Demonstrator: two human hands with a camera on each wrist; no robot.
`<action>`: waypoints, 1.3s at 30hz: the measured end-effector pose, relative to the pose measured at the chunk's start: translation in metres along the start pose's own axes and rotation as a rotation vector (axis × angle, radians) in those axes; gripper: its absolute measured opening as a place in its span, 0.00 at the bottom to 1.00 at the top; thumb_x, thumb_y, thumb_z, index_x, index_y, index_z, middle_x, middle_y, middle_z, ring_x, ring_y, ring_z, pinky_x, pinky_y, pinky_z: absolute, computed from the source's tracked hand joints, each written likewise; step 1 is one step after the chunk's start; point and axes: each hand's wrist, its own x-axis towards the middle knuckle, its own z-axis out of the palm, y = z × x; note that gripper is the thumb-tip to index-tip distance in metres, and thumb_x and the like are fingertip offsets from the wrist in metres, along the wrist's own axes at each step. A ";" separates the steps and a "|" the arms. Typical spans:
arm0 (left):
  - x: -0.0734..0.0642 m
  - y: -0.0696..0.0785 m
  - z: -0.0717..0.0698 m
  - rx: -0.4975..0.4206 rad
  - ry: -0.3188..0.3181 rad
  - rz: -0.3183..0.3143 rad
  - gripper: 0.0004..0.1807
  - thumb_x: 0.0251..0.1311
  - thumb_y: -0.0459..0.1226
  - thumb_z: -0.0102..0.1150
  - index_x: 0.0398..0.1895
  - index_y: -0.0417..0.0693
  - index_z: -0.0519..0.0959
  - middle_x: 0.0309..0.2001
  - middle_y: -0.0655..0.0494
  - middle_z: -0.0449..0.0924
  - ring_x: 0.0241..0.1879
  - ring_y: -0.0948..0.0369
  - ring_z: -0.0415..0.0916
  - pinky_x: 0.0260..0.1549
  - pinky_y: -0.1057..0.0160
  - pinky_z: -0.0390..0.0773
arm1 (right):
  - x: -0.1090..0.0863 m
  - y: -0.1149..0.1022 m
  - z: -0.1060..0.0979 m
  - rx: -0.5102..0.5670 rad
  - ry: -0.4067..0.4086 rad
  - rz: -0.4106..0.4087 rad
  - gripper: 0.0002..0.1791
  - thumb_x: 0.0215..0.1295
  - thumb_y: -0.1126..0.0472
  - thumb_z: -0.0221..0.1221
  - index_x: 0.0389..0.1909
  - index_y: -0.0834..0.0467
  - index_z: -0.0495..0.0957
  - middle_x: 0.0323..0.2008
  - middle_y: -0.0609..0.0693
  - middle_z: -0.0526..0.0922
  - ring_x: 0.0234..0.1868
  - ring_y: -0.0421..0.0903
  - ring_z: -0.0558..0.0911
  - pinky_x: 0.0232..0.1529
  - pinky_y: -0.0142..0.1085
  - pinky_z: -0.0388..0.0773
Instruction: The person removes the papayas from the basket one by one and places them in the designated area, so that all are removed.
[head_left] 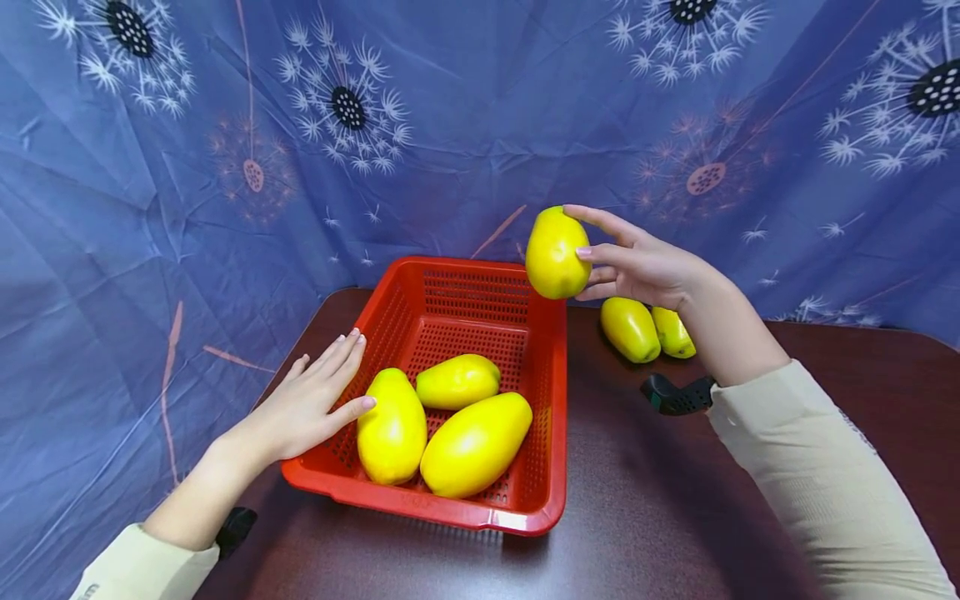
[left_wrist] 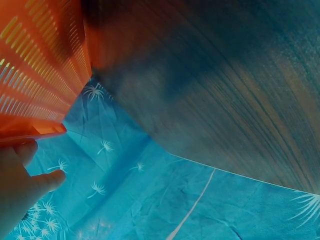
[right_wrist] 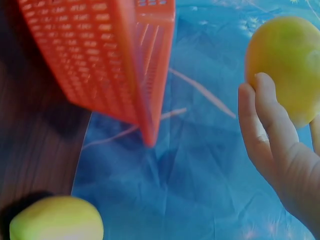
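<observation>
My right hand [head_left: 645, 265] holds a smooth yellow mango-shaped fruit [head_left: 557, 254] by its fingertips, up above the back right corner of a red slotted plastic basket [head_left: 558, 400]. The same fruit [right_wrist: 285, 65] shows against the fingers in the right wrist view. Three more yellow fruits lie in the basket: one at the left [head_left: 392, 429], a smaller one behind [head_left: 457, 382] and a large one [head_left: 477, 446] at the front. With fingers extended, my left hand [head_left: 307, 408] rests on the basket's left rim, its thumb tip overlapping the left fruit in the head view.
Two more yellow fruits, a nearer one [head_left: 630, 330] and one partly behind the right wrist [head_left: 672, 333], lie on the dark brown table [head_left: 630, 500] right of the basket. A blue cloth [head_left: 465, 100] with dandelion prints hangs behind the table and on the left.
</observation>
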 end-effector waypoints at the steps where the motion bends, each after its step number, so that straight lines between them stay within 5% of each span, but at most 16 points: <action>1: 0.000 0.000 0.000 0.000 0.002 0.001 0.43 0.65 0.58 0.43 0.73 0.41 0.45 0.74 0.46 0.40 0.71 0.45 0.40 0.62 0.34 0.41 | -0.003 0.001 -0.002 0.000 0.001 -0.001 0.35 0.70 0.62 0.49 0.73 0.42 0.45 0.63 0.57 0.56 0.41 0.47 0.83 0.45 0.41 0.79; 11: -0.001 0.001 0.001 0.003 0.005 -0.003 0.43 0.65 0.58 0.42 0.73 0.42 0.44 0.73 0.45 0.41 0.71 0.46 0.40 0.62 0.34 0.41 | -0.032 0.007 -0.029 0.017 -0.023 -0.036 0.36 0.71 0.65 0.46 0.73 0.43 0.43 0.58 0.53 0.64 0.45 0.49 0.82 0.45 0.43 0.79; 18: -0.002 0.001 0.001 0.002 0.004 -0.007 0.43 0.66 0.56 0.43 0.73 0.40 0.45 0.73 0.44 0.42 0.71 0.46 0.40 0.62 0.34 0.41 | -0.050 0.012 -0.048 0.002 -0.039 -0.075 0.34 0.72 0.66 0.42 0.73 0.42 0.42 0.62 0.51 0.55 0.50 0.48 0.80 0.47 0.44 0.78; 24: -0.001 0.001 0.001 0.007 0.003 -0.005 0.43 0.66 0.56 0.43 0.73 0.39 0.45 0.73 0.44 0.42 0.71 0.46 0.41 0.62 0.34 0.41 | -0.063 0.017 -0.070 0.043 -0.091 -0.110 0.34 0.73 0.69 0.38 0.73 0.43 0.41 0.61 0.47 0.62 0.54 0.50 0.78 0.48 0.46 0.77; 39: -0.001 0.000 0.001 0.015 0.002 -0.001 0.42 0.66 0.56 0.41 0.73 0.40 0.44 0.73 0.44 0.42 0.71 0.46 0.41 0.62 0.34 0.41 | -0.094 0.040 -0.098 0.025 -0.060 -0.104 0.33 0.72 0.71 0.36 0.72 0.42 0.45 0.60 0.46 0.64 0.52 0.50 0.79 0.47 0.46 0.77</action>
